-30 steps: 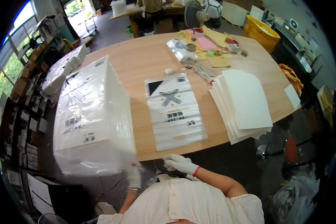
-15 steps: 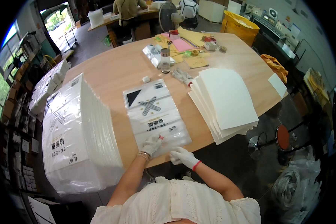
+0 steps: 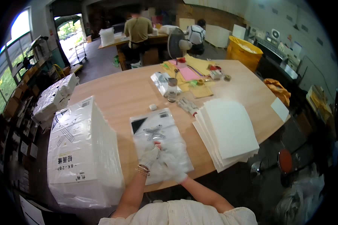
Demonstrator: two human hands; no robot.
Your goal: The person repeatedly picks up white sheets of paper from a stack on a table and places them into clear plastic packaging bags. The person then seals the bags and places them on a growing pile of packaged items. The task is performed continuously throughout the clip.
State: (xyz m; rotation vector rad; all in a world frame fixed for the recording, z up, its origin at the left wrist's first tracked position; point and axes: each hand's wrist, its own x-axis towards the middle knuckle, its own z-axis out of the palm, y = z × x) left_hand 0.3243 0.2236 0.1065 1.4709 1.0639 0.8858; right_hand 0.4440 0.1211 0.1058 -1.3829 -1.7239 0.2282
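the left hand (image 3: 149, 155), wearing a white glove, is resting on the lower left part of a clear printed bag (image 3: 171, 135). its fingers are pointing toward the far edge of the table (image 3: 112, 90), and a red patch is showing at their ends; whether they are gripping the film cannot be told. bracelets (image 3: 143, 170) are encircling the left wrist. the right hand (image 3: 172, 165), also gloved, is crossing the lower right part of the bag, just beside the left hand. motion blur is obscuring its fingers; whether they are open or closed cannot be told.

the bag is lying flat near the front table edge, between a tall stack of printed packages (image 3: 73, 150) on the left and a fanned stack of white sheets (image 3: 231, 129) on the right. beyond its far end, a small white object (image 3: 153, 107) is sitting on the table. a spare glove (image 3: 187, 106) is lying near the white sheets, and a clear cylindrical container (image 3: 172, 92) is standing upright behind that glove.
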